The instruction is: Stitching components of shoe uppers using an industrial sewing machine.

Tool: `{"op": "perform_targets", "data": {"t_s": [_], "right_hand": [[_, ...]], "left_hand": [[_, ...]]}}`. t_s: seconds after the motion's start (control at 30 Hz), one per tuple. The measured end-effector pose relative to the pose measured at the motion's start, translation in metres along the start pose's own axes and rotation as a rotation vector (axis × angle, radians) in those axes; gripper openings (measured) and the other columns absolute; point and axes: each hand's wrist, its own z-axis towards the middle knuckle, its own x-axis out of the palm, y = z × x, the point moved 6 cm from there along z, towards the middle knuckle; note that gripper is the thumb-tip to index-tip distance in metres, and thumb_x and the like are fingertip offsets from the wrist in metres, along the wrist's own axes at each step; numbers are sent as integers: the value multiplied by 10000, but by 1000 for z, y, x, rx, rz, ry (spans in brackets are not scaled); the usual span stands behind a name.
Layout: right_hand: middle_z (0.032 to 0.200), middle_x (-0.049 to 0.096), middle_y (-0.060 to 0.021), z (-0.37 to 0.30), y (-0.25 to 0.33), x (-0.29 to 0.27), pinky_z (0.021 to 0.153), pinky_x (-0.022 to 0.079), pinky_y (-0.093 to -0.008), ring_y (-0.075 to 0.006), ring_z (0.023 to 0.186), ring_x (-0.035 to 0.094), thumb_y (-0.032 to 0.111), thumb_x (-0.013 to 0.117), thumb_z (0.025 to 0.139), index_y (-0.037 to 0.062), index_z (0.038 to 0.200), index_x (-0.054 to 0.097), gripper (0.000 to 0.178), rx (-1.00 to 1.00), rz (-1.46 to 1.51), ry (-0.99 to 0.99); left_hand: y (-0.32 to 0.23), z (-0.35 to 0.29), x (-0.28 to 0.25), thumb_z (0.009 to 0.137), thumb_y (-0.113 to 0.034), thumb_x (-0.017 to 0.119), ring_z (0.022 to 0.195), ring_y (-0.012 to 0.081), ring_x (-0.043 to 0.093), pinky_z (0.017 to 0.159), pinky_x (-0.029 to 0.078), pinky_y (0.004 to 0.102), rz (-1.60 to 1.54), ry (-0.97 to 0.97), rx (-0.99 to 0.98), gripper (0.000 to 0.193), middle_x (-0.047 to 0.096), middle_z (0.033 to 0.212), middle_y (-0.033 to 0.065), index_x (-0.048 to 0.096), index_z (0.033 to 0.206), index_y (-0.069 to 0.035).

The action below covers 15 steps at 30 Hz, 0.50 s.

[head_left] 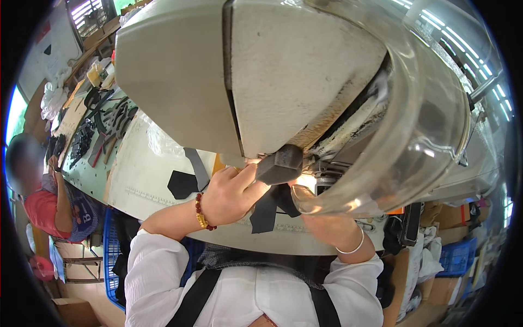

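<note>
My left hand (pixel 234 191), with a red bead bracelet at the wrist, has its fingers bent against a dark grey faceted piece (pixel 280 165) under the head of a large off-white bench machine (pixel 305 65). My right hand (pixel 329 226), a pale bangle on its wrist, is partly behind the machine's curved clear guard (pixel 436 152). Its fingertips are hidden near the lit working area, beside dark flat pieces (pixel 264 214) that hang toward the table's near edge. Left of my left hand lie a black cut piece (pixel 182 185) and a grey strip (pixel 197 168).
The pale worktable (pixel 133 177) carries a printed ruler scale. A crumpled clear plastic bag (pixel 162 140) lies on it. At far left a person in red (pixel 49 210) sits by a green table (pixel 87 177) with many dark pieces. Blue crates (pixel 455 256) and cartons stand right.
</note>
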Motion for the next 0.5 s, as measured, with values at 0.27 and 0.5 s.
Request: {"op": "perform_targets", "data": {"t_s": [0.27, 0.5], "right_hand": [[945, 641, -18, 22, -10, 6, 844, 453, -444, -241, 964, 625, 186, 753, 894, 63, 941, 619, 189, 144, 173, -33], [937, 676, -17, 21, -26, 31, 674, 466, -341, -164, 869, 672, 159, 732, 785, 105, 857, 664, 113, 499, 691, 98]], "left_hand": [[-1, -4, 3, 785, -53, 717, 616, 199, 588, 480, 461, 296, -44, -57, 20, 163, 695, 1013, 160, 709, 947, -60], [48, -30, 21, 831, 58, 807, 881, 190, 724, 829, 598, 319, -999, -238, -807, 255, 766, 1058, 132, 760, 1080, 27]]}}
